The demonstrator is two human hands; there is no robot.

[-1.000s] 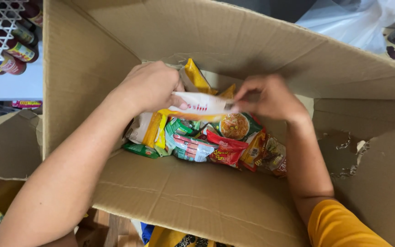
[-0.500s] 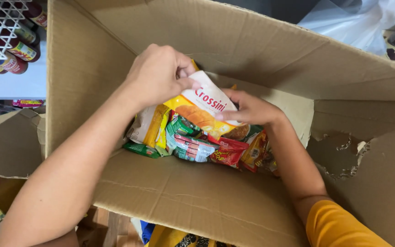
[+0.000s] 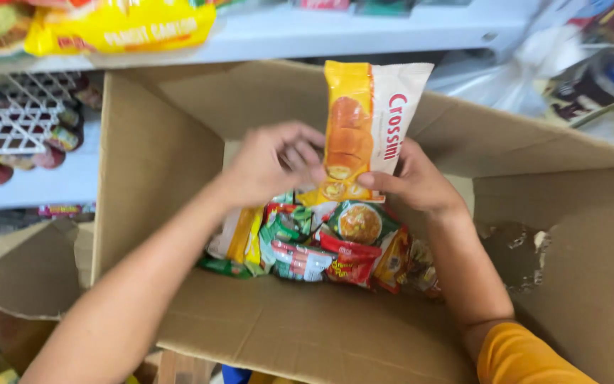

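Since the earlier frames, orange-and-white snack pack [image 3: 367, 128] is lifted upright above the cardboard box [image 3: 179, 128]. Right hand [image 3: 413, 181] pinches its lower edge; left hand [image 3: 275, 163], fingers curled, touches the bottom corner. Step: pulling stock out. Next calls for clearing the box wall; packets [image 3: 321, 245] remain inside.

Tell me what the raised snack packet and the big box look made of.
Snack packet: likely thin plastic film, glossy; it shines and has a crimped top edge. Box: corrugated cardboard, matte brown, with creased flaps and a torn patch on the right.
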